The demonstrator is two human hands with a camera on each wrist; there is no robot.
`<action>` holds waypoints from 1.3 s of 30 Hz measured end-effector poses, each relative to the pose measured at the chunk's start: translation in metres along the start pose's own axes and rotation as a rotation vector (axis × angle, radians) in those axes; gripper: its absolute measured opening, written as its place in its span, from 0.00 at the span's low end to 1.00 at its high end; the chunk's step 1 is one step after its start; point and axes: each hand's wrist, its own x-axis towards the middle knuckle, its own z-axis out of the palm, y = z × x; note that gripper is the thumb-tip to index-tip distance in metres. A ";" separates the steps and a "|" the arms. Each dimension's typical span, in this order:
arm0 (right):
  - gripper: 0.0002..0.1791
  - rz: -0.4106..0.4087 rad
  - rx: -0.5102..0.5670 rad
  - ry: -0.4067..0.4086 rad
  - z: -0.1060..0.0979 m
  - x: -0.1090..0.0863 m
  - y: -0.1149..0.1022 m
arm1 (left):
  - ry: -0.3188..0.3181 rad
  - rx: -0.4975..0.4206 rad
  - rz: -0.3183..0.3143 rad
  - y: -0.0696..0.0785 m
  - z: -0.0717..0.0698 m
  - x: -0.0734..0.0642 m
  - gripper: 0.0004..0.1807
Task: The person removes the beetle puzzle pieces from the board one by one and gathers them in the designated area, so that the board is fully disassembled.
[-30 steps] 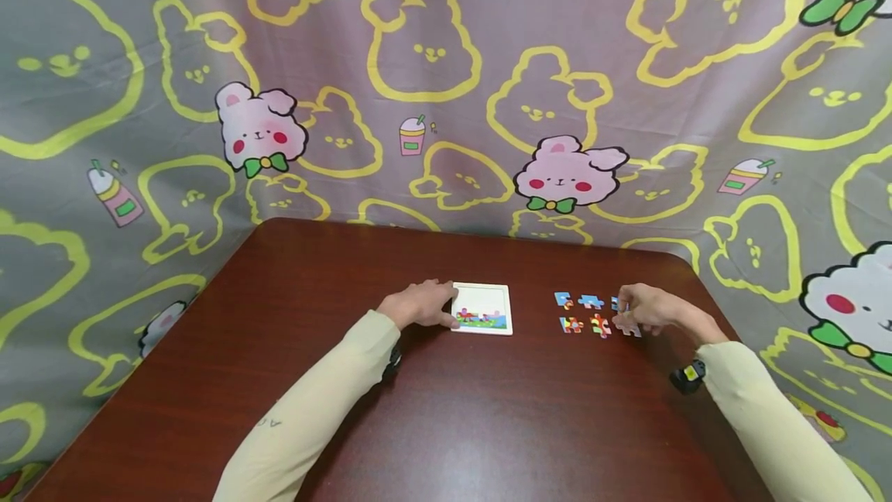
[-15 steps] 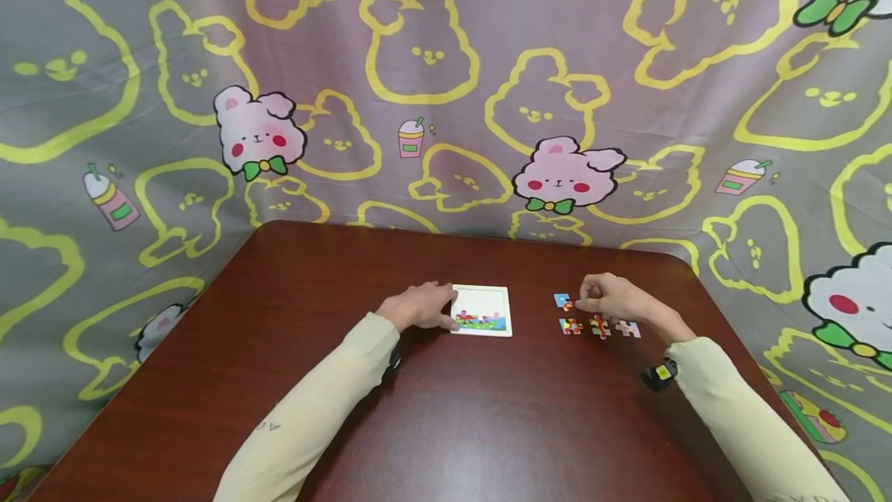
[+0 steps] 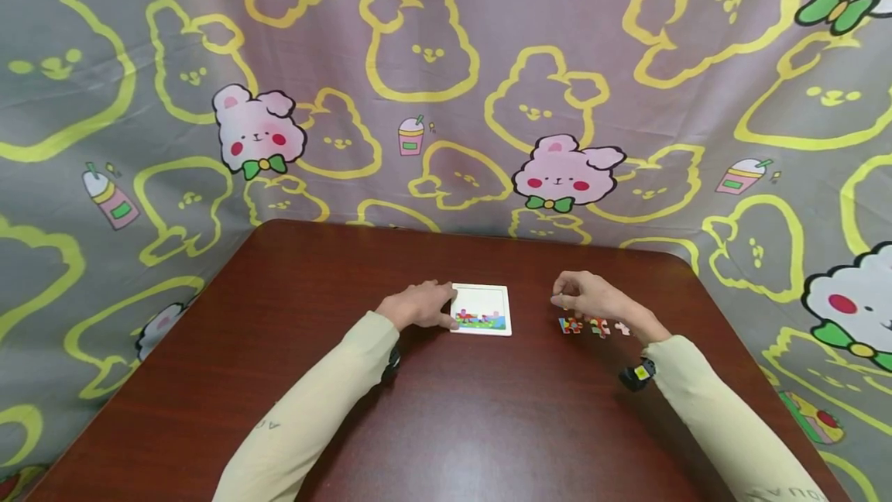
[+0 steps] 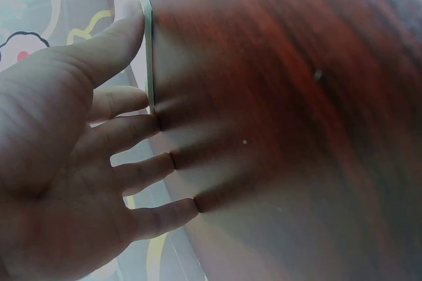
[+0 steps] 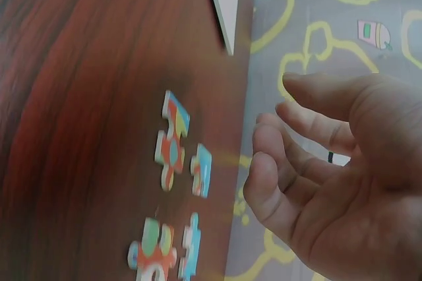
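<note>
A white square puzzle tray (image 3: 505, 308), its lower part filled with a colourful picture, lies on the table. My left hand (image 3: 418, 304) rests at its left edge; in the left wrist view the thumb touches the tray (image 4: 138, 63) and the straight fingers spread onto the tabletop. Right of the tray, my right hand (image 3: 588, 294) hovers over loose jigsaw pieces (image 3: 571, 325). Seen from the right wrist, this hand (image 5: 330, 156) has loosely curled fingers with nothing between them. Blue and red jigsaw pieces (image 5: 202, 170) lie below it; in the head view it hides the back row.
A dark reddish-brown table (image 3: 446, 409) carries everything. Behind it hangs a grey curtain (image 3: 460, 45) with yellow outlines and cartoon animals. Black wrist cameras (image 3: 637, 374) are strapped over the pale sleeves.
My right hand has moved left across the back row of jigsaw pieces, from the rightmost ones to the leftmost. My left hand has stayed at the tray's edge.
</note>
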 end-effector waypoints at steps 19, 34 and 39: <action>0.11 -0.090 0.008 -0.033 0.030 0.024 -0.027 | 0.012 0.013 0.013 -0.001 0.000 0.002 0.30; 0.15 -0.145 0.025 -0.056 0.052 0.042 -0.044 | 0.006 0.020 0.005 0.000 0.000 0.002 0.32; 0.15 -0.139 0.014 -0.070 0.060 0.046 -0.055 | 0.000 0.020 0.004 0.001 -0.001 0.002 0.31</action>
